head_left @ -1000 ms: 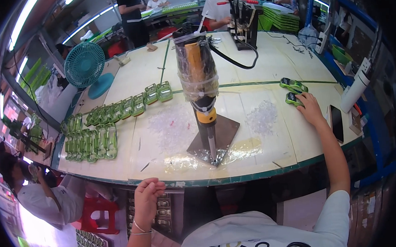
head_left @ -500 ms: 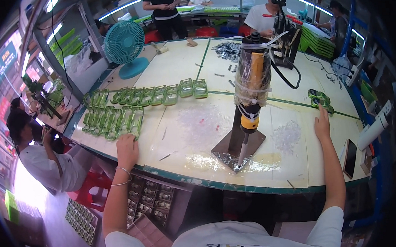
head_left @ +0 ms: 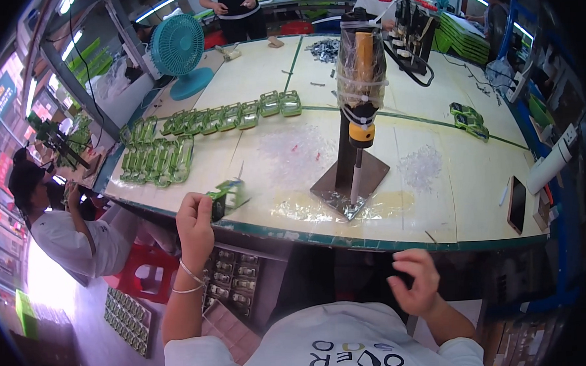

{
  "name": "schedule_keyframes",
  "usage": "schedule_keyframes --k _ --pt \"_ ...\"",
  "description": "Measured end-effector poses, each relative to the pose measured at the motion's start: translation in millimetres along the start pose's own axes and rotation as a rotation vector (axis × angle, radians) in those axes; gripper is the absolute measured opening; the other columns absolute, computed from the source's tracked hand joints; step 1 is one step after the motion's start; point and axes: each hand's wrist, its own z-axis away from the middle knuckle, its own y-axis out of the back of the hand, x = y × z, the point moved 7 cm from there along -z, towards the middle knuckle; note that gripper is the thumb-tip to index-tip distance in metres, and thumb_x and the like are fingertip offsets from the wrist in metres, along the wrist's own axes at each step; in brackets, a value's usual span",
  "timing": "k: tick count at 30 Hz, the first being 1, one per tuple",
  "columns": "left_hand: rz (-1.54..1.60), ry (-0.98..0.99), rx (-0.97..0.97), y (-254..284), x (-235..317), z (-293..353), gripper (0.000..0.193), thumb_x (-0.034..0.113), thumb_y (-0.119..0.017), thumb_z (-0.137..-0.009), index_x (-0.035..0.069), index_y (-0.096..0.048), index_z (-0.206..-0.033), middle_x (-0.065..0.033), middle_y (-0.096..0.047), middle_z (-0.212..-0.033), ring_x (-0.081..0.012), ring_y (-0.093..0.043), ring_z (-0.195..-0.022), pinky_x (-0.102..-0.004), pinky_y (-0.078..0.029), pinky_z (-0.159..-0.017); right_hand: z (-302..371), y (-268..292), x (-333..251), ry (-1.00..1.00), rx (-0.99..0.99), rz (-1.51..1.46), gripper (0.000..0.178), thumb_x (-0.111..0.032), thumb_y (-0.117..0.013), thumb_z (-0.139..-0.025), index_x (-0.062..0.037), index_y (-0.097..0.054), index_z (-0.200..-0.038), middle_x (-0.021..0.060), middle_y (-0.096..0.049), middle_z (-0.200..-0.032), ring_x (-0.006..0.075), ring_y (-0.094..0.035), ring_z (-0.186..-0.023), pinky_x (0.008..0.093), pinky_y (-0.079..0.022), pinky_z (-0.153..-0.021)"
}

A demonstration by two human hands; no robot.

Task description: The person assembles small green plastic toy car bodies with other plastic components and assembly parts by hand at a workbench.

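Observation:
My left hand [head_left: 195, 221] pinches a green toy car shell [head_left: 225, 200] just above the table's near edge; the shell is slightly blurred. Beyond it, rows of similar green car shells [head_left: 156, 162] lie at the left of the table. My right hand [head_left: 416, 282] hangs in front of my body, below the table edge, with fingers curved apart and nothing in them. Between and beyond the hands stands an electric screwdriver [head_left: 362, 134], wrapped in clear film and held upright on a dark metal stand [head_left: 372, 173]. Two green toy cars [head_left: 468, 120] rest at the far right.
Small clear plastic pieces [head_left: 421, 168] lie in piles either side of the stand. A teal fan [head_left: 179, 53] stands far left; a phone [head_left: 517, 204] and power strip [head_left: 551, 161] lie right. Below the table is a tray of car parts [head_left: 235, 279]. Other people sit and stand around.
My left hand has lifted a green shell off the near end of the row and brought it nearer. My right hand has left the two cars at right and drawn back toward my body.

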Motion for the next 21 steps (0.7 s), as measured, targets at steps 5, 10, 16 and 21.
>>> schedule_keyframes --k 5,10,16,21 --pt "0.726 0.377 -0.435 -58 35 70 0.014 0.014 -0.05 -0.083 0.005 -0.05 -0.072 0.0062 -0.044 -0.066 -0.0014 -0.037 -0.058 -0.0165 -0.03 -0.05 -22 -63 -35 0.099 -0.131 -0.03 0.052 -0.009 -0.07 -0.057 -0.0035 -0.047 -0.103 0.0155 -0.048 -0.104 0.0301 -0.05 -0.092 0.036 -0.043 -0.075" --pt "0.755 0.468 -0.859 -117 46 92 0.016 0.019 -0.053 -0.082 0.004 -0.053 -0.075 0.0046 -0.047 -0.065 -0.0031 -0.041 -0.059 -0.0192 -0.035 -0.052 -11 -92 -6 -0.128 -0.165 -0.038 0.071 -0.014 -0.073 -0.055 -0.0025 -0.038 -0.115 0.0148 -0.051 -0.098 0.0274 -0.054 -0.08 0.0341 -0.045 -0.069" --pt "-0.334 -0.619 -0.135 -116 5 -9 0.011 0.008 -0.055 -0.069 0.001 -0.055 -0.078 -0.0139 -0.051 -0.074 -0.0293 -0.05 -0.072 -0.0345 -0.042 -0.065 23 -92 4 -0.418 -0.242 -0.303 0.073 -0.009 -0.074 -0.055 0.0002 -0.035 -0.117 0.0107 -0.056 -0.087 0.0144 -0.055 -0.067 0.0255 -0.046 -0.061" --pt "-0.655 -0.62 -0.376 -150 -14 -20 0.007 0.006 -0.05 -0.066 0.002 -0.054 -0.07 -0.0129 -0.051 -0.075 -0.0285 -0.051 -0.074 -0.0354 -0.043 -0.066 42 -83 17 -0.621 -0.16 -0.376 0.078 -0.003 -0.072 -0.053 -0.0003 -0.031 -0.12 0.0076 -0.052 -0.097 0.0135 -0.051 -0.084 0.0264 -0.042 -0.075"
